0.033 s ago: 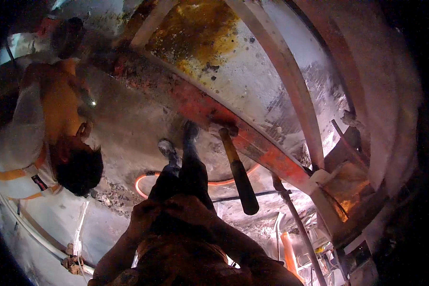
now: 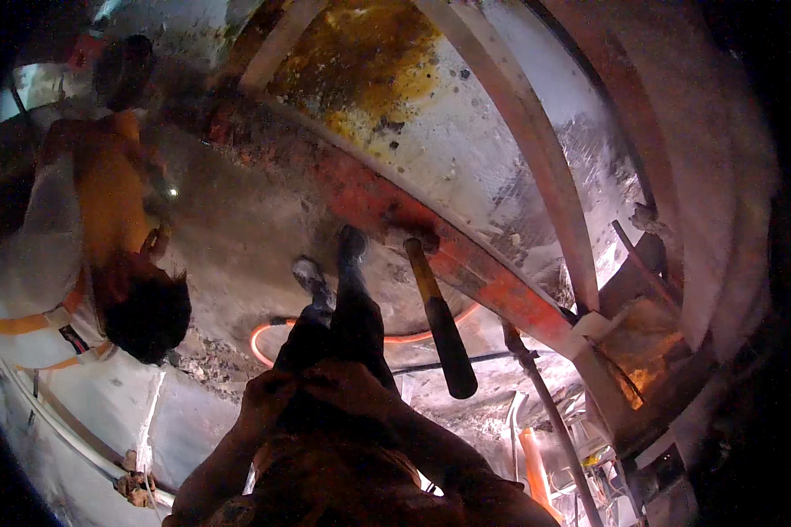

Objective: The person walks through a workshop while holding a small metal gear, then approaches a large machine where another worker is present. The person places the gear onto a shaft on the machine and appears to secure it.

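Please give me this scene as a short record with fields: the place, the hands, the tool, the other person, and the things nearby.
place: worksite seen from above, with a curved orange-red steel beam and a stained pale panel
hands: clasped together low in the view, left hand, right hand; not touching the tool
tool: hammer with yellow and black handle, its head against the beam
other person: co-worker at left, in a white vest with orange stripes
nearby: orange hose on the ground; the person's shoes by the beam
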`<state>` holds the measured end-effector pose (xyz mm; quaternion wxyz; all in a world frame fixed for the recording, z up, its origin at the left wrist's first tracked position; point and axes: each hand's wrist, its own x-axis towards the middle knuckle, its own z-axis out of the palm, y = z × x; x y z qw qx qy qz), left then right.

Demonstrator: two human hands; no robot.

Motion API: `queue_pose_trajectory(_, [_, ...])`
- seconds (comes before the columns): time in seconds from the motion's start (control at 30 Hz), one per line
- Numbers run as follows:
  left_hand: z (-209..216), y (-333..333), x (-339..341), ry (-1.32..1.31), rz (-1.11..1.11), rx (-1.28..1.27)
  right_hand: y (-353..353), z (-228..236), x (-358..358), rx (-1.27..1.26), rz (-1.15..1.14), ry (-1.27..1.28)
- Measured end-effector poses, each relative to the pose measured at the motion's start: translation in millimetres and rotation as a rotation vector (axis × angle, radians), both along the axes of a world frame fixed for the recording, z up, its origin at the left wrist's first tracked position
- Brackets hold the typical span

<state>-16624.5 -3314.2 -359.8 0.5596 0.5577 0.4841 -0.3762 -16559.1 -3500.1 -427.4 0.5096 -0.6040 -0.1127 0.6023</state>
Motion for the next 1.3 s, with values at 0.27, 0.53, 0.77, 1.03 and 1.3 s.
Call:
queue_pose_trajectory(0.27, [-13, 3, -3, -0.056, 0.004, -0.031, -4, -15, -12, 0.112, -0.139, -0.116])
queue_pose_trajectory(0.53, [-17, 6, -3, -0.217, -0.14, -0.005, 0, -1, 8, 0.06, -0.143, 0.004])
queue_pose_trajectory(0.77, [-17, 12, 1, -0.153, -0.069, -0.106, -1, -7, 2, 0.091, -0.179, -0.026])
queue_pose_trajectory(1.03, [-21, 14, 1, -0.178, -0.144, -0.063, 3, -2, 14, 0.082, -0.142, 0.008])
queue_pose_trajectory(1.3, [-12, 18, 4, -0.061, -0.068, -0.126, 6, -5, 2, 0.029, -0.087, -0.049])
